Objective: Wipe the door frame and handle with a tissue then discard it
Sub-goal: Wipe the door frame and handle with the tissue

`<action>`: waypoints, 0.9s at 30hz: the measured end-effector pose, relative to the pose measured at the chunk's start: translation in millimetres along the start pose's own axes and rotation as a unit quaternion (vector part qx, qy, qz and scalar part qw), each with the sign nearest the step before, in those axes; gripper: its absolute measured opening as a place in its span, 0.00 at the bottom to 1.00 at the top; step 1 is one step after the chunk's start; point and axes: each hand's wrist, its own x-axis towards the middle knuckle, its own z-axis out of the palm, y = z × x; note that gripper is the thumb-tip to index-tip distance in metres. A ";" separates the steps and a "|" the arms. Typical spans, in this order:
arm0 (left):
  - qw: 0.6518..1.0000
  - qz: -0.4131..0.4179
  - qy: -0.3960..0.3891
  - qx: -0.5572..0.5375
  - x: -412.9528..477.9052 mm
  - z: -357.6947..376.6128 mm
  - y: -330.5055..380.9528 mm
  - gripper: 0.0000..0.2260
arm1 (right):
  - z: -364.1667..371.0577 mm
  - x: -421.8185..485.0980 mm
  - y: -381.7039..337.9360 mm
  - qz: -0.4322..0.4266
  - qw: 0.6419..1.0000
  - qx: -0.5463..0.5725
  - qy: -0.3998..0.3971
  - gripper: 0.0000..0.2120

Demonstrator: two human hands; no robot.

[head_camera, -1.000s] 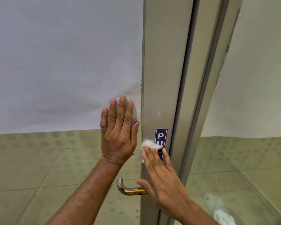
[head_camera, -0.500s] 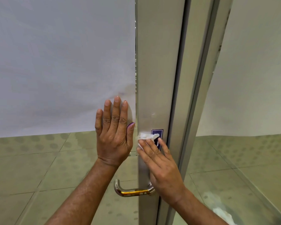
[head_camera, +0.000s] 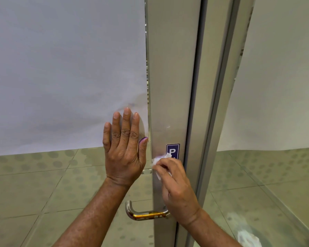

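A grey metal door frame [head_camera: 171,68] runs upright through the middle of the view. My right hand [head_camera: 175,186] presses a crumpled white tissue [head_camera: 159,160] against the frame, just below and left of a blue sign [head_camera: 173,151]. A curved metal handle [head_camera: 143,213] sticks out to the left under that hand. My left hand [head_camera: 124,148] lies flat, fingers spread, on the frosted glass panel [head_camera: 66,68] beside the frame.
A second upright frame member [head_camera: 221,86] stands right of the door's edge, with another frosted glass panel [head_camera: 278,77] beyond it. Tiled floor [head_camera: 34,184] shows through the lower glass. A whitish smear [head_camera: 248,236] shows at the bottom right.
My right hand has curled its fingers around the tissue and shifted slightly on the frame near the blue sign. My left hand stays flat on the glass.
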 end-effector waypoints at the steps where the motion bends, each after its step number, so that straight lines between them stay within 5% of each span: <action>1: 1.000 -0.001 0.000 -0.001 0.1 -0.1 0.0 0.26 | 0.8 -0.6 0.2 0.007 1.000 0.002 -0.003 0.16; 9: 1.000 0.004 0.001 0.001 -0.5 0.9 0.0 0.26 | 3.4 3.6 19.8 -0.067 0.996 -0.038 0.039 0.16; 13: 1.000 0.004 0.001 0.001 -2.0 1.2 -0.1 0.26 | 0.3 -3.3 21.7 -0.076 0.996 -0.041 0.038 0.24; 18: 1.000 0.005 0.009 0.001 -1.0 1.6 -0.3 0.26 | -4.8 23.2 11.7 -0.040 0.987 -0.078 0.135 0.08; 23: 1.000 0.003 0.004 0.000 -1.4 0.7 -0.2 0.26 | -7.4 22.4 14.7 -0.054 0.988 -0.088 0.112 0.05; 27: 1.000 0.004 0.001 -0.002 -1.6 0.1 -0.4 0.26 | 2.5 9.3 16.4 -0.065 0.992 -0.052 0.096 0.15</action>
